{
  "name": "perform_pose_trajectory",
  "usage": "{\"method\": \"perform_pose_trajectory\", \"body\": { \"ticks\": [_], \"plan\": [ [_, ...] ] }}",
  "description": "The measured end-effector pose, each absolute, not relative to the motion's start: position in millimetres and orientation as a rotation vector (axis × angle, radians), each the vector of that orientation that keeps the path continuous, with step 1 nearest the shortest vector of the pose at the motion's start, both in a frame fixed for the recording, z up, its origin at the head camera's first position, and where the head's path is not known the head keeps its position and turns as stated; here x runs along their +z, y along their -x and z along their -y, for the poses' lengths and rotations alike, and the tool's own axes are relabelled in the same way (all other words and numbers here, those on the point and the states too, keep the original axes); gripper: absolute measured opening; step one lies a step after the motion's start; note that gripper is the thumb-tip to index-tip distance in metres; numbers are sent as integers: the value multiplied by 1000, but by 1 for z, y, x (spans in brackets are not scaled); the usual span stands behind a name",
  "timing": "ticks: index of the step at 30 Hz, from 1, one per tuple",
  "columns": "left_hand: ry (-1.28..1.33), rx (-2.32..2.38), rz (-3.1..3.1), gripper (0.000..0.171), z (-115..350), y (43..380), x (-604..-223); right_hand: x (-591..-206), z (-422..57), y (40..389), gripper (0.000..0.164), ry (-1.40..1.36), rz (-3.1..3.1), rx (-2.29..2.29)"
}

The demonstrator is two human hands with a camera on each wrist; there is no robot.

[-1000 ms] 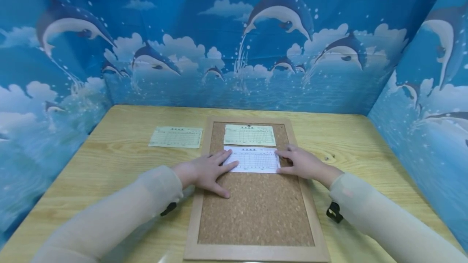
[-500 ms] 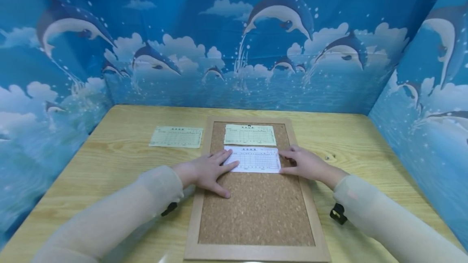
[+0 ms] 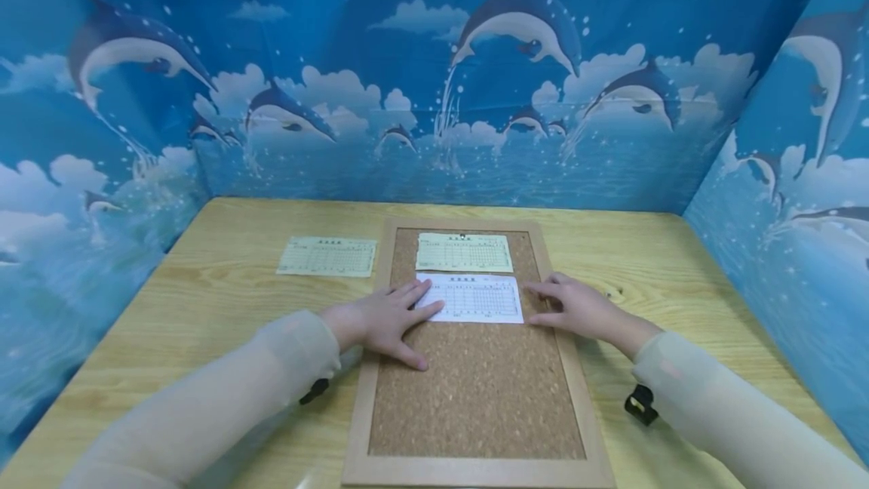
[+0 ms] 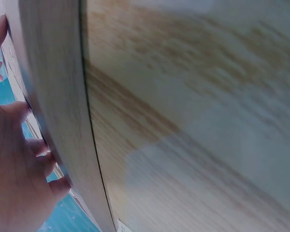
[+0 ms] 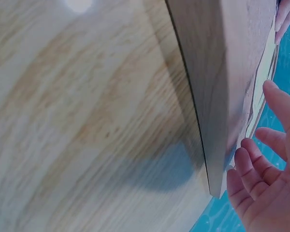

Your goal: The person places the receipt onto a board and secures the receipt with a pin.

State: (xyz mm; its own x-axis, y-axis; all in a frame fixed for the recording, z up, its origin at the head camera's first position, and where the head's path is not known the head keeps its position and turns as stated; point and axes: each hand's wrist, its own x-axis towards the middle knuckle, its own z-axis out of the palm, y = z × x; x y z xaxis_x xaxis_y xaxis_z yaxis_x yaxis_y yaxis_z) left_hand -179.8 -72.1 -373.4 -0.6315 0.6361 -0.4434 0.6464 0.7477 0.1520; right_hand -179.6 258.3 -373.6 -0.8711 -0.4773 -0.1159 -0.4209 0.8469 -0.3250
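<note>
A white printed form (image 3: 475, 299) lies on the framed cork board (image 3: 475, 398), just below a green form (image 3: 465, 253) that a small pin (image 3: 463, 236) marks at its top edge. My left hand (image 3: 383, 323) spreads over the board's left side, its fingertips resting on the white form's left end. To the right of that form, a little apart from its edge, my right hand (image 3: 577, 306) hovers over the board's right frame, holding nothing. The right wrist view shows the right hand (image 5: 268, 169) with loosely bent, parted fingers beside the board's edge.
Left of the board, a second green form (image 3: 327, 256) lies on the wooden table (image 3: 224, 300). A small metallic pin (image 3: 613, 293) sits on the table right of the board. A dolphin-printed curtain (image 3: 380, 81) encloses the back and sides.
My right hand has left the white form's right edge and drawn back to the right. The left hand and the forms stay where they were.
</note>
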Motion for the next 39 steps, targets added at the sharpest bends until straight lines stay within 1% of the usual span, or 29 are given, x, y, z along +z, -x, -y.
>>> {"method": "perform_pose_trajectory", "body": {
  "ticks": [6, 17, 22, 39],
  "plan": [
    [-971, -22, -2473, 100, 73, 179, -374, -376, -262, 180, 65, 698, -2820, -475],
    [-991, -20, -2482, 101, 72, 183, -375, -375, -276, 180, 59, 622, -2788, -743],
    [-977, -29, -2476, 101, 72, 182, -376, -375, -278, 179, 57, 597, -2793, -765],
    [-959, -8, -2479, 100, 72, 180, -375, -381, -297, 178, 45, 543, -2815, -841]
  ]
}}
